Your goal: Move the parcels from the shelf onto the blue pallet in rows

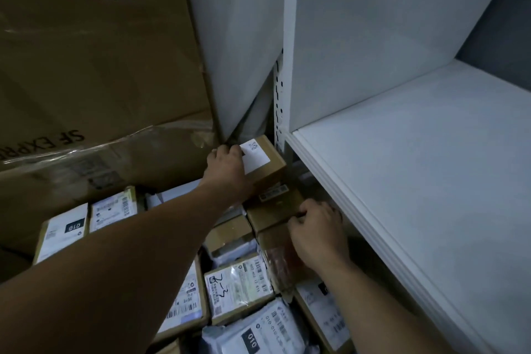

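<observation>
**Left to right.** A tall carton (86, 52) printed SF EXPRESS is standing at the far left, partly wrapped in clear film. Below it, labelled parcels (238, 287) are lying packed edge to edge in rows under the person's two forearms, with a grey mailer bag (258, 333) among them. The left hand (227, 167) is reaching over them and gripping a small brown box (273, 175) with a white label, its fingers curled over the box's far left edge. This box is sitting on top of other parcels, just beside the perforated upright (278, 101). The right hand (316, 236) is resting lower, its fingers curled tight onto the edge of a flat brown parcel (270, 213) directly below that box. The white shelf (431, 181) is filling the right side, its board standing above the parcels.
</observation>
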